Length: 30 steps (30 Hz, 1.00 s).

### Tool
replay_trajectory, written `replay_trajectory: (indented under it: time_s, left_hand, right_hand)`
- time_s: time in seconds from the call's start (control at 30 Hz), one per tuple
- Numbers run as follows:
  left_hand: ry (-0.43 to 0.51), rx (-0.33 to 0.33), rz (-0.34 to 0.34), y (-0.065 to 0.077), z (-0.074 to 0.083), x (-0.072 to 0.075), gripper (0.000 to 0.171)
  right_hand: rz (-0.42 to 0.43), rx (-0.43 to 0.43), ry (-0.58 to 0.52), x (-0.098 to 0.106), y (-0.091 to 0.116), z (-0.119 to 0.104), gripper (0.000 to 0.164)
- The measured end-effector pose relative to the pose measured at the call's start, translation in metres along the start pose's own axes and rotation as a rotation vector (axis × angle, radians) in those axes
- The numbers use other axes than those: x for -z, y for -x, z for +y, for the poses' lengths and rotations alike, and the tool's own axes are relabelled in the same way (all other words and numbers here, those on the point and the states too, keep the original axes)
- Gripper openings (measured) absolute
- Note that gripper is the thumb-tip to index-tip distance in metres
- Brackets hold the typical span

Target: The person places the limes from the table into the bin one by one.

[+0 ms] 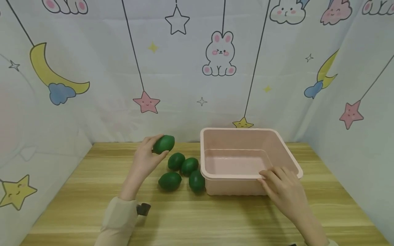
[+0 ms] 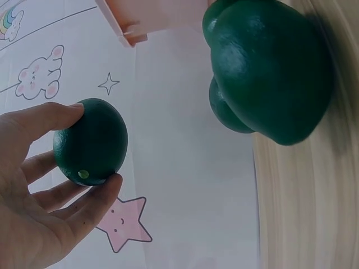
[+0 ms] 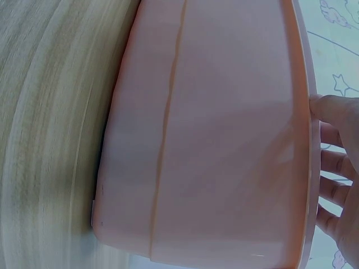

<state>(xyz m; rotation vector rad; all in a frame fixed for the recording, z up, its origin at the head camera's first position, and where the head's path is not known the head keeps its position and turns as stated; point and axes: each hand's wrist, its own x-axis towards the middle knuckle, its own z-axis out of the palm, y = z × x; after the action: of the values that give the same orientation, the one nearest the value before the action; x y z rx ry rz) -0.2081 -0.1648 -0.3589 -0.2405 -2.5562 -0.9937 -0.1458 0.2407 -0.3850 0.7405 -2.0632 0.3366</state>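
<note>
My left hand (image 1: 146, 156) holds a dark green lime (image 1: 164, 144) between thumb and fingers, raised above the back left of the table. In the left wrist view, the held lime (image 2: 92, 143) shows a small pale spot near its lower end. Several more limes (image 1: 170, 181) lie in a loose cluster beside a pale pink plastic bin (image 1: 235, 186). The bin's inside looks bare in the head view. My right hand (image 1: 284, 189) pinches the bin's near rim, right of its middle. In the right wrist view, the thumb and fingers straddle the rim (image 3: 313, 168).
A wood-grain table (image 1: 197, 218) carries the bin and the limes. Behind it and along both sides hangs a white cloth (image 1: 184, 75) printed with stars, moons and bunnies. One lime (image 1: 197, 181) sits right against the bin's left wall.
</note>
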Motion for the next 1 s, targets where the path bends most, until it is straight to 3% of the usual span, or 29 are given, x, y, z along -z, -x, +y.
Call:
replay_trajectory:
  time_s: [0.47,1.0]
  left_hand:
    - [0.011,-0.087,0.007,-0.001,0.021,-0.004,0.057]
    - [0.014,-0.141,-0.043,-0.006,0.040,-0.006,0.057]
  right_hand:
    - [0.001,-0.001,-0.002,0.001,0.001,0.000,0.046]
    - [-0.002,-0.002,0.001,0.001,0.001,0.000,0.046]
